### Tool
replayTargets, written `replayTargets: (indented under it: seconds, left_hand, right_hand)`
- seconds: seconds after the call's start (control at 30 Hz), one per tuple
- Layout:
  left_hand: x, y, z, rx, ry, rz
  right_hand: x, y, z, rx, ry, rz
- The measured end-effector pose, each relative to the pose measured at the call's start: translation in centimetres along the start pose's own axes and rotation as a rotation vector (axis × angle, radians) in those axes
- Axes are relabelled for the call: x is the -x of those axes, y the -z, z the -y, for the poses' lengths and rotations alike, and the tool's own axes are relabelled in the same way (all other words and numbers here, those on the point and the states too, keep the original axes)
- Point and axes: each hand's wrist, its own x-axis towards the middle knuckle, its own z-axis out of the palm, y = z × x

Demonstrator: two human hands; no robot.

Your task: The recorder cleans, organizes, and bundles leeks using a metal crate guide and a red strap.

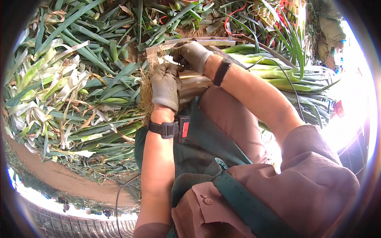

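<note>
- Working at the leeks' (278, 75) pale ends seems the step: left hand (166, 85) and right hand (193, 54) close together, fingers curled; on what, I cannot tell.
- Leeks stretch rightward from the fingers; next likely needs steady fingertips.
- Loose leaves (59, 87) heap farther left.

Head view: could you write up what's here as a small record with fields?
Left hand: grey-gloved, beside the stalks' pale ends
Right hand: grey-gloved, close to the left
Held: hidden, cannot tell
Stalks: green leafy ends toward the right
Fibres: straw-coloured, left of the left hand
Leaf heap: green and pale, far left
Apron: dark green
</note>
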Motion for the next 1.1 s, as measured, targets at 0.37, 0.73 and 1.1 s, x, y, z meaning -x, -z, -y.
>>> replayTargets:
  seconds: [0.37, 0.73, 1.1]
  left_hand:
    - [2.0, 1.6, 4.5, -0.879, -0.647, -0.024]
    - [1.5, 0.1, 3.0, 0.053, -0.092, -0.095]
    - [3.4, 1.3, 4.0, -0.453, -0.523, -0.026]
  right_hand:
    - [-2.7, -2.1, -2.2, 0.087, 0.3, -0.205]
    - [-4.7, -4.0, -2.4, -0.08, 0.18, -0.274]
    - [-12.9, 0.4, -7.8, 0.273, 0.538, -0.249]
